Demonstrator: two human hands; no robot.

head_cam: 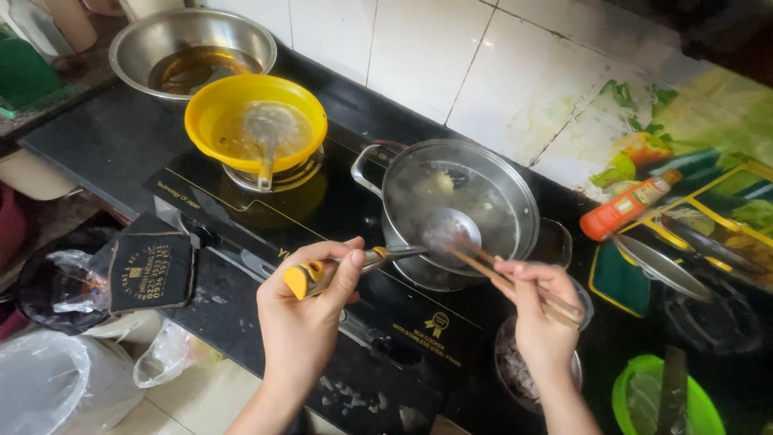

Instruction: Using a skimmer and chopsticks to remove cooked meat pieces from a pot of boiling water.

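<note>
My left hand [306, 310] grips the yellow-tipped handle of a metal ladle [447, 232], whose bowl hangs over a steaming steel pot [515, 193] on the black gas stove [241, 217]. Wooden chopsticks [499, 278] are pinched in my right hand [543, 318], with their tips reaching into the ladle's bowl. The pot holds pale broth with something round in it, blurred by steam.
A yellow strainer [209, 109] with a utensil sits on the left burner. Behind it is a steel bowl [137, 44] of brown liquid. An orange sauce bottle [628, 208] lies at right, a green basket [636, 395] and a small bowl [511, 366] near my right wrist.
</note>
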